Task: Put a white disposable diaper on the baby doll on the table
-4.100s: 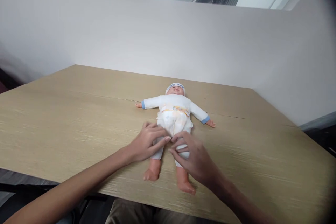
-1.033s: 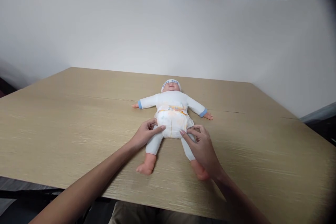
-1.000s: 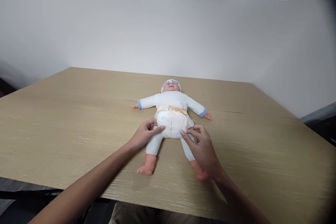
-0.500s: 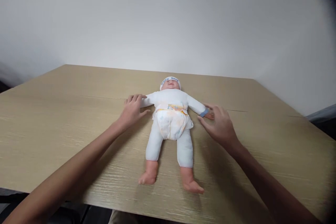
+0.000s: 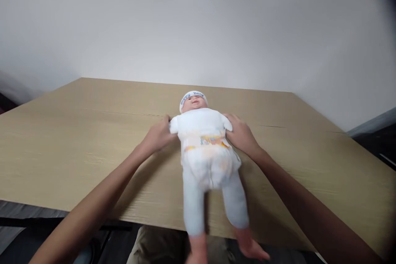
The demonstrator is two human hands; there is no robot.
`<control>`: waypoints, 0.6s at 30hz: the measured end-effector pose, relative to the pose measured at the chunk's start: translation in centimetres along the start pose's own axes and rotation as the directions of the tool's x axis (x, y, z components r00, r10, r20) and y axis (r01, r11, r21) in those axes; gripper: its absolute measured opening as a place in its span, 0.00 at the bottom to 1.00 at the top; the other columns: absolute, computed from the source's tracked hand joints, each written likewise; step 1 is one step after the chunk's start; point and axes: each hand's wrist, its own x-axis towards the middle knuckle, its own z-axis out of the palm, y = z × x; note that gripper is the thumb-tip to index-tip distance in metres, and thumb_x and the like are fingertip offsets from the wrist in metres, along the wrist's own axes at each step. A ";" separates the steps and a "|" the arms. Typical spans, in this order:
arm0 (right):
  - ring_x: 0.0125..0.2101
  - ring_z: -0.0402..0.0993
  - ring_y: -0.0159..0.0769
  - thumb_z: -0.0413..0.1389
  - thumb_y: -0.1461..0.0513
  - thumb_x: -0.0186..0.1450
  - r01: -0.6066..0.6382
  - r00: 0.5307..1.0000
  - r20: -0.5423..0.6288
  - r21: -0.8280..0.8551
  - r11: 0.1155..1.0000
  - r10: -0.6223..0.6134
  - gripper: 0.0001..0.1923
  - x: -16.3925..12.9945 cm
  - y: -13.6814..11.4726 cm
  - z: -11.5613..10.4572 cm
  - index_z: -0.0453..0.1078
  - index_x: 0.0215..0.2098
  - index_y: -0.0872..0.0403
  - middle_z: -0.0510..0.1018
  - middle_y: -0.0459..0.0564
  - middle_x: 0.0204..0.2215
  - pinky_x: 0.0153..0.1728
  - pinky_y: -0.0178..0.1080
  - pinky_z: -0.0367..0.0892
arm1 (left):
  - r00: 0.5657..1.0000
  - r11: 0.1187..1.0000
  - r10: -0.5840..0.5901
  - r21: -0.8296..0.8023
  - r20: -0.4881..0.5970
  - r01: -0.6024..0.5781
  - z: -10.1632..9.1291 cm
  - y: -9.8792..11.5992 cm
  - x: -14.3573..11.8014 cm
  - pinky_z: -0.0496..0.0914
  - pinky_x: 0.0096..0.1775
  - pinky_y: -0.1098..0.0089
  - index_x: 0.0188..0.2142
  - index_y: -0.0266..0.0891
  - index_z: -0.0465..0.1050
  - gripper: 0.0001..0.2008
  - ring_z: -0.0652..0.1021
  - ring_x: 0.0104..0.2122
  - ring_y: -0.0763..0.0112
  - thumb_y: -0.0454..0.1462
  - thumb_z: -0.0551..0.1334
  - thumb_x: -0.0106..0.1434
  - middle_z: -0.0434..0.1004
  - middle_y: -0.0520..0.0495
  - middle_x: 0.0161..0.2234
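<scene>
A baby doll [image 5: 201,121] in a white suit and a lettered white cap lies face up in the middle of the head view. Around its hips is a diaper [image 5: 213,165] with an orange and yellow waistband. My left hand [image 5: 161,134] is closed around the doll's arm on the left side. On the other side my right hand [image 5: 241,134] grips the other arm near the shoulder. Parts of the doll's arms and my fingertips are hidden. The doll's feet reach past the table's front edge.
The wooden table [image 5: 93,140] spreads out to both sides, with a seam across it. A pale wall [image 5: 198,37] rises behind its far edge. Below the front edge, the person's legs [image 5: 161,245] and dark chair parts show.
Both hands have moved inward and taken hold of the doll's arms. The doll has come nearer to me, its legs now past the front edge.
</scene>
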 end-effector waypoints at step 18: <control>0.53 0.77 0.47 0.52 0.71 0.57 0.019 0.925 0.369 0.187 0.982 -0.089 0.42 -31.7 -12.5 -2.7 0.73 0.68 0.41 0.81 0.52 0.55 0.54 0.47 0.71 | 0.980 0.960 -0.082 -0.248 0.182 0.127 7.2 2.8 -39.3 0.80 0.53 0.55 0.58 0.44 0.77 0.15 0.80 0.55 0.56 0.45 0.66 0.75 0.77 0.42 0.59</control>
